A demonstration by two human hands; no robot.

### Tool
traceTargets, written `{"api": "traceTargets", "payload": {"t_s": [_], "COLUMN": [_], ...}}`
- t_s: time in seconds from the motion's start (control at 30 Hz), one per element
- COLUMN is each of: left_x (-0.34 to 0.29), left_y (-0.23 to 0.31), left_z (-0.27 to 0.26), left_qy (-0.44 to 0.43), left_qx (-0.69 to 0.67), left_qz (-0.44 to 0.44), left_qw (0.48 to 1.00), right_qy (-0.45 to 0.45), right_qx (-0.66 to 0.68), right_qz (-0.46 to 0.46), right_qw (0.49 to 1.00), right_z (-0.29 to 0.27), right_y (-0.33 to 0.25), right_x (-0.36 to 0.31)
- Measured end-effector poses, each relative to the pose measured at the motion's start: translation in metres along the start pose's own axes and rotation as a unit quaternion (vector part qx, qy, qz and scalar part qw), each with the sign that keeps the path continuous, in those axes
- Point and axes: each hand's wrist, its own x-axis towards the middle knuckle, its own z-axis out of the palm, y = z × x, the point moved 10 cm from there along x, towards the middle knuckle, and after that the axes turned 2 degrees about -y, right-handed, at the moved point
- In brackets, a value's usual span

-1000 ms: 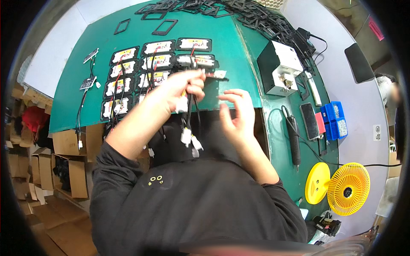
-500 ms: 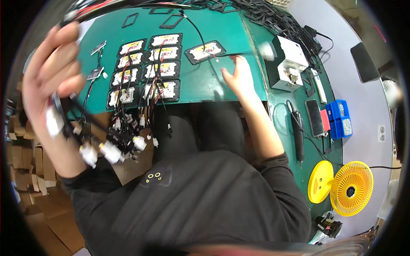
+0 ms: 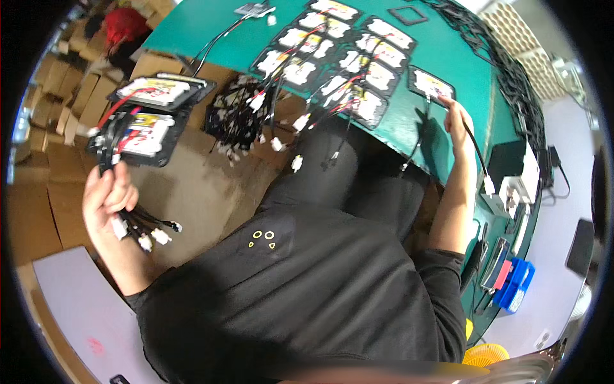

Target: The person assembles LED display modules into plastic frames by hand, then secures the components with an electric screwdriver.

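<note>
At the left, my left hand (image 3: pixel 112 192) is closed around a bundle of black cables. Above the fist hang several black-framed panels (image 3: pixel 148 136) with white and yellow faces and red wires. White plugs (image 3: pixel 160 237) dangle below the fist. My right hand (image 3: pixel 458 121) is at the near right corner of a single framed panel (image 3: pixel 432 84) on the table. Its fingers pinch a black cable (image 3: pixel 474 141), which runs down to a white plug. Another cable (image 3: pixel 419 131) trails from that panel over the table edge.
Two columns of similar panels (image 3: pixel 377 54) lie on the green table (image 3: pixel 211 19), their plugs hanging off the near edge. Black frames (image 3: pixel 505 83) are piled along the far right, beside a white box (image 3: pixel 518 169) and blue tray (image 3: pixel 515 285). Cardboard boxes (image 3: pixel 70 192) and another person (image 3: pixel 125 32) are at left.
The view has turned leftward, away from the table. My left hand has brought the bundled panels out beside the table, left of it. My right hand, open before, now pinches a cable at the single panel.
</note>
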Motion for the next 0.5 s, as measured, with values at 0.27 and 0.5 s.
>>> {"api": "traceTargets", "payload": {"t_s": [0.27, 0.5], "left_x": [0.035, 0.161], "left_y": [-0.195, -0.342], "left_z": [-0.142, -0.201], "left_qy": [0.114, 0.092], "left_qx": [0.010, -0.127], "left_qz": [-0.229, -0.375], "left_qw": [0.967, 0.914], "right_qy": [0.081, 0.177], "right_qx": [0.200, 0.164], "right_qz": [-0.031, 0.017], "right_qw": [0.976, 0.970], "right_z": [-0.009, -0.020], "right_y": [0.004, -0.060], "right_x": [-0.007, -0.051]}}
